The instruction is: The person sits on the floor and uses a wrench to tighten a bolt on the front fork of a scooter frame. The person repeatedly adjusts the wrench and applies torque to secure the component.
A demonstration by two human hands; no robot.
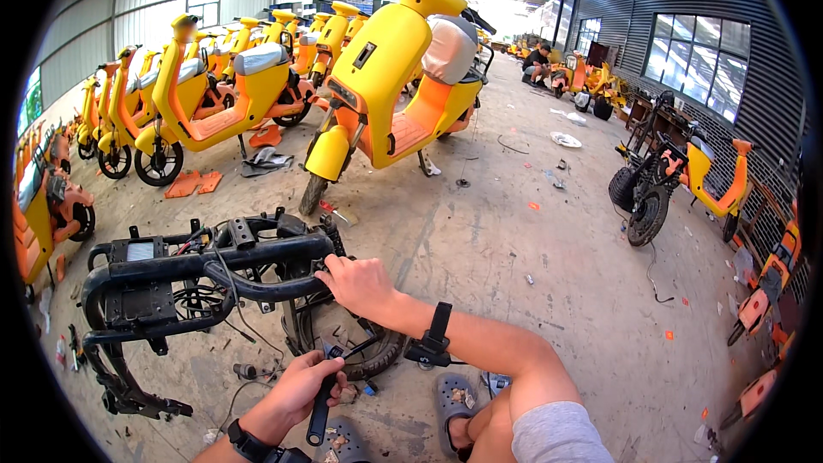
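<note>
A stripped black scooter frame [163, 279] lies on the concrete floor in front of me, with loose cables and a wheel [347, 339] under its near end. My right hand [360, 283] rests on top of the frame's curved black tube, fingers closed over it. My left hand [302, 386] grips the black handle of a tool [321, 407], held upright beside the wheel. A black band sits on each of my wrists.
Rows of yellow and orange scooters [386, 77] stand ahead and to the left. A partly stripped scooter [677, 176] stands at the right wall. Orange panels [193, 182] and small parts litter the floor. A person [537, 64] crouches far back. My grey clog [453, 399] is below.
</note>
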